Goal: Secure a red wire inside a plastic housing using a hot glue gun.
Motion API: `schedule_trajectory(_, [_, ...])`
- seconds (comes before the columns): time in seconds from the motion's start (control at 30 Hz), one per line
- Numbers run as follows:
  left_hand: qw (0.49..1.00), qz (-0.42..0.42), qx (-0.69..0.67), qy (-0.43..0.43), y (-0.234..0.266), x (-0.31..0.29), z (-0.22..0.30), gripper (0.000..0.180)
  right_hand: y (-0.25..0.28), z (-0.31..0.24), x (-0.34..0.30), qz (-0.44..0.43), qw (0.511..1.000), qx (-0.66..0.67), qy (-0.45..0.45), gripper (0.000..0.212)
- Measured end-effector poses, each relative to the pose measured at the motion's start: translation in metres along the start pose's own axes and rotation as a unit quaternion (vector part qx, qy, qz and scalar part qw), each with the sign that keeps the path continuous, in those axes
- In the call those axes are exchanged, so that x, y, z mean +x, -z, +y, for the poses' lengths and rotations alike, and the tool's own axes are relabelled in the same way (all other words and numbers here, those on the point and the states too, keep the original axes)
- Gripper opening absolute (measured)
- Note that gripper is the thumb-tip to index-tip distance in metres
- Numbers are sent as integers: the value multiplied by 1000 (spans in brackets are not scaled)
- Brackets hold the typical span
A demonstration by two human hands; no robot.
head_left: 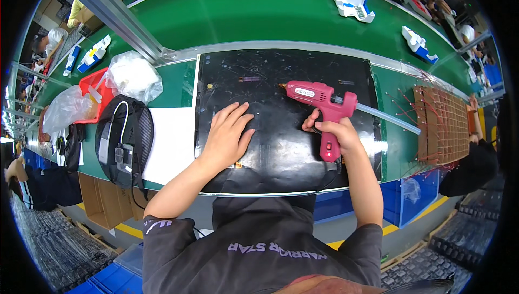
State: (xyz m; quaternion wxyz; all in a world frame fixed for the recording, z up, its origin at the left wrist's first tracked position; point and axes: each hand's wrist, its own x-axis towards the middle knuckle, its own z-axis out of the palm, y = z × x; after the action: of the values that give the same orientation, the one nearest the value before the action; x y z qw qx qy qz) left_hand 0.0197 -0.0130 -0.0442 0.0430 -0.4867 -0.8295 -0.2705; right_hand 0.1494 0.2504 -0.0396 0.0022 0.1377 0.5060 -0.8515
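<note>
My right hand [341,132] grips the handle of a dark pink hot glue gun [319,95], its nozzle pointing left. A long translucent glue stick [386,117] sticks out of the gun's back end, and a dark cord leaves the bottom of the handle. My left hand [224,134] lies flat on the black work mat [259,167], fingers stretched out and holding nothing. Small parts with a purplish tint [250,79] lie on the mat beyond my left fingers.
At right stands a cardboard grid box [440,126] bristling with red wires. To the left are a black mesh bag [141,126], white paper [170,142] and a red tray [102,91] with plastic bags. Past the rail, white-and-blue housings [350,3] sit on a green belt [243,15].
</note>
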Motion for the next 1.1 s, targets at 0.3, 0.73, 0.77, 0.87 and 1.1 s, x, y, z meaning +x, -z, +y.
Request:
schedule_trajectory(0.3, [1000,-7,-4,-5,3,1,0,29,0,0,0,1,1000,-6,-1,22])
schedule_trajectory(0.73, [1000,2,-31,3,2,4,2,26,3,-2,-1,7,1000,-4,-4,21])
schedule_trajectory(0.77, [1000,-3,-12,9,2,3,2,28,-1,-2,0,7,1000,1,-6,21])
schedule_trajectory(0.87, [1000,-13,-11,9,2,3,1,30,2,1,2,-8,1000,3,2,21])
schedule_trajectory(1.1, [1000,-20,-10,11,3,4,5,30,4,2,1,-22,1000,20,7,18])
